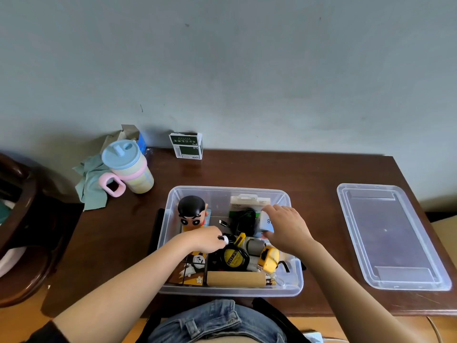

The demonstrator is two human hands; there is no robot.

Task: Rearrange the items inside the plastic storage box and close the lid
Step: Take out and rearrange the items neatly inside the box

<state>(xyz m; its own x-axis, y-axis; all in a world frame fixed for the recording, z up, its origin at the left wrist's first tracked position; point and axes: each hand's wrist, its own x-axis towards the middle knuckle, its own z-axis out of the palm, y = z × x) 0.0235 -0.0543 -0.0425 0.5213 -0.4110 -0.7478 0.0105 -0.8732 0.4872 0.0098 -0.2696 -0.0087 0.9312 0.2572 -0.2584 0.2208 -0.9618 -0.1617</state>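
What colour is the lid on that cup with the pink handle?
The cup's lid is light blue, seen clearly in the head view.

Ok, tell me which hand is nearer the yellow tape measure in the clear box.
Right. The right hand hovers just above the yellow tape measure; the left hand sits further left, across the black-and-yellow tape roll.

A home room: a dark wooden counter [296,174] against a plain painted wall [222,70], with a child's sippy cup [129,167], a crumpled cloth [90,184] and a wooden chair [19,219] alongside.
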